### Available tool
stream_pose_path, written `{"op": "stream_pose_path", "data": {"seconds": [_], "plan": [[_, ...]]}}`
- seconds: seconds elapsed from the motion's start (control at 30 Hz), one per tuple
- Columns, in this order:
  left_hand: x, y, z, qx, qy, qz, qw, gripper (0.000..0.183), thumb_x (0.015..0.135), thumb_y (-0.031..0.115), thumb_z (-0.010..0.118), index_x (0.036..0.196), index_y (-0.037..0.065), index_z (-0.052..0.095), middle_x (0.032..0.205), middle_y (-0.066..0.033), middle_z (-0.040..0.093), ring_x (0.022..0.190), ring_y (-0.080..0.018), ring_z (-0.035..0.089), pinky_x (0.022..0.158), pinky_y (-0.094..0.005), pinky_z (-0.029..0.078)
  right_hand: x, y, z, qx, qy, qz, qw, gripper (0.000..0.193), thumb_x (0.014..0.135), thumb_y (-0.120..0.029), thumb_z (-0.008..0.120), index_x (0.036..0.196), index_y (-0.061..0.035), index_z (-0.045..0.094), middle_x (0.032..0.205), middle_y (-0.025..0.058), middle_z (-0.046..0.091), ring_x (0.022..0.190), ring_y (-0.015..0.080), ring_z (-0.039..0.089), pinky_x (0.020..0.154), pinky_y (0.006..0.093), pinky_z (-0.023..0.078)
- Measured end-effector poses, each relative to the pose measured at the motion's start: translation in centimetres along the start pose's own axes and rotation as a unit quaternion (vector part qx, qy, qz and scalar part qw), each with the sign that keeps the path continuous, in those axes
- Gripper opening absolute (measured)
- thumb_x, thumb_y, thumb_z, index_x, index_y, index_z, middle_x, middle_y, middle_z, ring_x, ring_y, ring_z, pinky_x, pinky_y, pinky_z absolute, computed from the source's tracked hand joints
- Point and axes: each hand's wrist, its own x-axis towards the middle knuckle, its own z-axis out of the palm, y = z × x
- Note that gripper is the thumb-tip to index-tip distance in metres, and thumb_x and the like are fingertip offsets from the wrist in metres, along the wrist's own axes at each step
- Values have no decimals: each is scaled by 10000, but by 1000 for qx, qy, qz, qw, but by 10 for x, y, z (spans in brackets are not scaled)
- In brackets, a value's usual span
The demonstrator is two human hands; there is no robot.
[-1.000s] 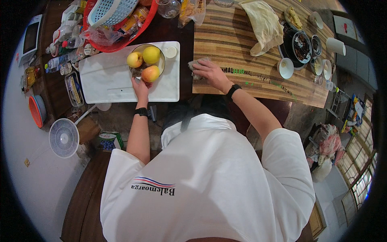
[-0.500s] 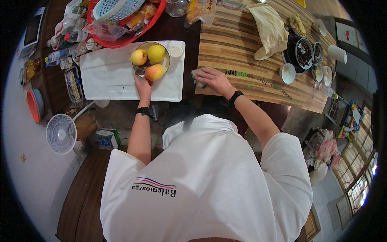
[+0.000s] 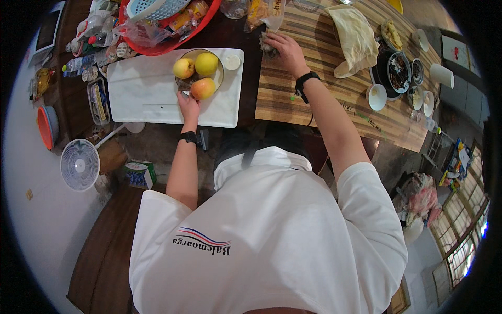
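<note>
My left hand (image 3: 189,107) is closed on the near rim of a round glass plate (image 3: 219,83). On that plate sit a yellow apple (image 3: 206,63), a yellow-orange apple (image 3: 183,68) and a redder apple (image 3: 203,89). The plate stands on a white rectangular board (image 3: 141,94). Farther out and to the right, my right hand (image 3: 284,51) presses a crumpled grey cloth (image 3: 267,46) on the left edge of a striped wooden tabletop (image 3: 282,99). The fingers hide part of the cloth.
A red basin (image 3: 166,49) with packets and a blue basket (image 3: 149,9) stands far left. Right of my right hand lie a cream cloth (image 3: 351,42), a dark pot (image 3: 393,73), a white bowl (image 3: 376,98) and a white cup (image 3: 442,76). A fan (image 3: 80,165) stands low left.
My right hand has slid away from me along the wooden top's left edge with the cloth. My left hand stays at the plate's rim.
</note>
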Motion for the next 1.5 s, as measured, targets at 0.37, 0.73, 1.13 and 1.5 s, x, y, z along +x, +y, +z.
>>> {"op": "stream_pose_path", "data": {"seconds": [0.37,0.73,1.13,1.5], "plan": [[16,-12,-6,28,13,39,999,541,1056,102,603,1535,119,352,1241,-152,594,996,-238,654,705,-346,582,-31,-21,14,-29,-1,11,1000,525,815,42,693,1314,-121,701,1438,62,647,1373,334,547,1162,445,456],[10,-4,-18,61,-66,55,994,543,1050,137,623,1524,98,361,948,-101,677,666,-153,651,508,-283,450,-128,-129,16,32,43,94,994,484,803,82,660,1248,-97,722,1455,56,639,1402,337,525,1185,451,444],[20,2,-27,8,-141,10,990,499,1068,184,648,1483,151,373,857,-94,706,661,-139,651,510,-245,417,-206,-196,35,85,7,117,989,544,728,119,639,1217,-96,743,1436,60,658,1395,335,536,1189,457,446],[18,0,-27,39,-139,47,988,476,1072,216,637,1459,123,377,805,-88,717,581,-129,609,483,-257,433,-225,-187,23,52,81,159,983,532,728,110,646,1203,-115,730,1392,48,676,1355,318,570,1107,432,513]]}}
